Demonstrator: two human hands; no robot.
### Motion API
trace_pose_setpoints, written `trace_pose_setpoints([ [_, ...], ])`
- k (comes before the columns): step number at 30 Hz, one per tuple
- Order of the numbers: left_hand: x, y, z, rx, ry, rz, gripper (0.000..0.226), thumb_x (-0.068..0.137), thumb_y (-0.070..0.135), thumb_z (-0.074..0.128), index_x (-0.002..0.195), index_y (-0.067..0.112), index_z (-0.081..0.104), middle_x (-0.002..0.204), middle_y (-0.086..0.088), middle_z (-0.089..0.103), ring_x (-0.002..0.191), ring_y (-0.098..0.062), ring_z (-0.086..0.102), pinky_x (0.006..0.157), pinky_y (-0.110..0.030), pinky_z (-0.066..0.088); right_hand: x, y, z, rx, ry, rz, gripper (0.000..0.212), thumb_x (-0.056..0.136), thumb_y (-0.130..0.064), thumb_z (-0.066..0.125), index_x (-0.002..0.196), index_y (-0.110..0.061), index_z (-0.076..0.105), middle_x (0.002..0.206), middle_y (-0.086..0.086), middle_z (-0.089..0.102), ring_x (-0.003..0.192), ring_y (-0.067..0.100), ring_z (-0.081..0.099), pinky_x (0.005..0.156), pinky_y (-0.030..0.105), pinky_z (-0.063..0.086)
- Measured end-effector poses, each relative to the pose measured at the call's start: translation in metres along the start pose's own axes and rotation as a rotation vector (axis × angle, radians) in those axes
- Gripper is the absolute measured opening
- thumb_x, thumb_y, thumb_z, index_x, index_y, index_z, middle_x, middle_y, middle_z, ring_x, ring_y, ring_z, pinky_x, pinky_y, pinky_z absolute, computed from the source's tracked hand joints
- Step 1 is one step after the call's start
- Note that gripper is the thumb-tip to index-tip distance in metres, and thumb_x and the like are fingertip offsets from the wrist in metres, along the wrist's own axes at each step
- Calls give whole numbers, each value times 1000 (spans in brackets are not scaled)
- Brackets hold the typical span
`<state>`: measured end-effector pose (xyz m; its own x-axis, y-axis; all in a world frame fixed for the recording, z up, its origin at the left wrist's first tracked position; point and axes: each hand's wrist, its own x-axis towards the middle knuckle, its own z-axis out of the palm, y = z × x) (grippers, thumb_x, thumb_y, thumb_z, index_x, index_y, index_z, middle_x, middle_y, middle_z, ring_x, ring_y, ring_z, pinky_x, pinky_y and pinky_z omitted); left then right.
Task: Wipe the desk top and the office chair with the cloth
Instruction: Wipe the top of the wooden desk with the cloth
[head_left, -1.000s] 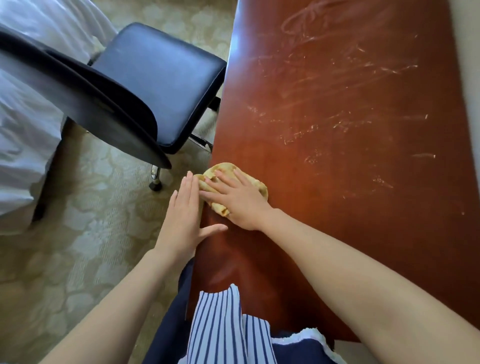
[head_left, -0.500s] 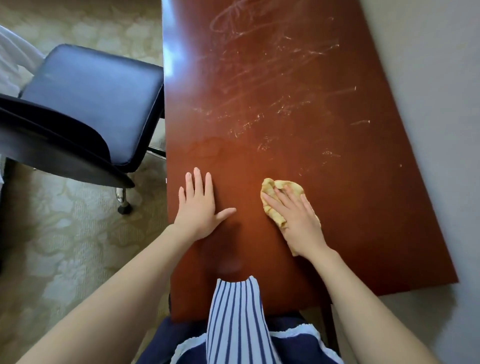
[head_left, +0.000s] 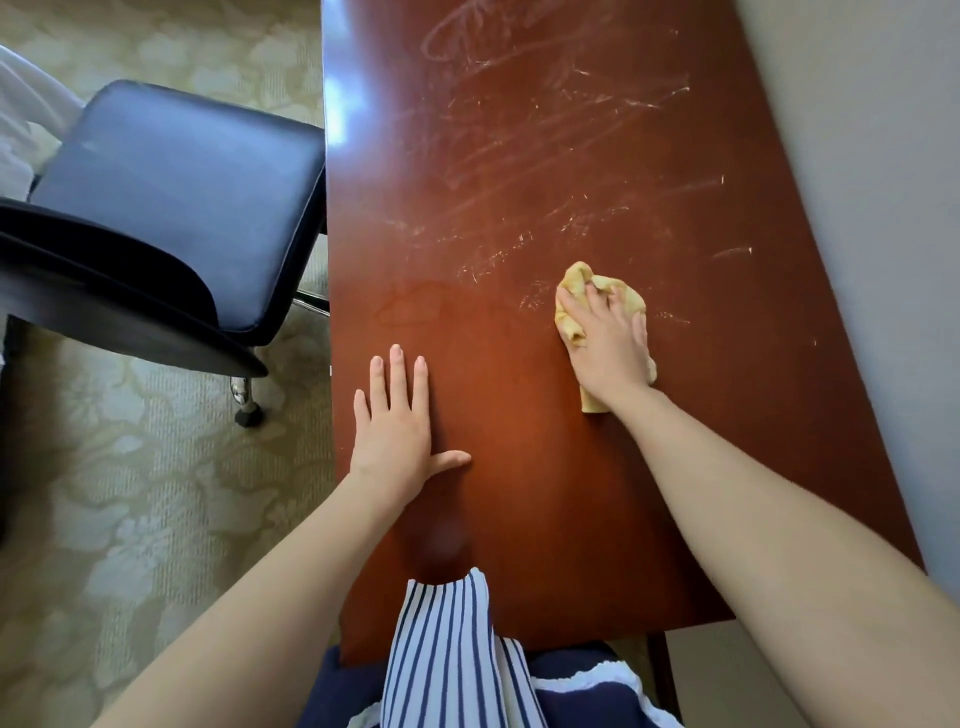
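- Nearest you: a striped garment overhangs the near edge of the counter, well behind both hands.
- Left hand: flat on the counter, fingers straight, thumb splayed, holding nothing. It sits left of and slightly behind the working grip and appears to serve as a brace.
- Right hand: the grip is closed on the cloth, fingers curled into its folds and palm pressing it down. The cloth is yellow, soft and bunched, showing ahead of the fingertips and behind the wrist.
- Governing relation: pale scuff marks start just ahead and left of the grip and continue away from you along the counter's long axis. Judgement: your next strokes go forward, and the right hand is nearer and already loaded.
- Counter surface: hard, flat, glossy red-brown. It reads cleaner behind the grip than ahead of it.
- Office chair: well left of the grip, beside the counter's left edge, with a dark, smooth padded seat. The left hand is nearer to it.
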<state>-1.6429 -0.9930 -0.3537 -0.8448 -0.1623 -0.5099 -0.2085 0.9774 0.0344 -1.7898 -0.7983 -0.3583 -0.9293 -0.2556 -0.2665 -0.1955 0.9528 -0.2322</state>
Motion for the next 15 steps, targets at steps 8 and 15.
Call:
trace_pose_setpoints([
  [8,2,-1,3,4,5,-11,122,73,78,45,146,8,-23,154,-18,-25,144,-38,-16,116,-49,9,11,-84,24,43,10,-68,68,93,-23,52,148,-40,16,159,-4,12,147,23,-1,115,50,-5],
  [15,3,-1,5,18,8,-21,121,74,78,44,146,6,-21,154,-19,-25,143,-38,-16,116,-49,9,-29,-93,37,34,2,-332,66,92,-20,52,148,-37,22,157,-6,20,147,20,4,118,45,-1],
])
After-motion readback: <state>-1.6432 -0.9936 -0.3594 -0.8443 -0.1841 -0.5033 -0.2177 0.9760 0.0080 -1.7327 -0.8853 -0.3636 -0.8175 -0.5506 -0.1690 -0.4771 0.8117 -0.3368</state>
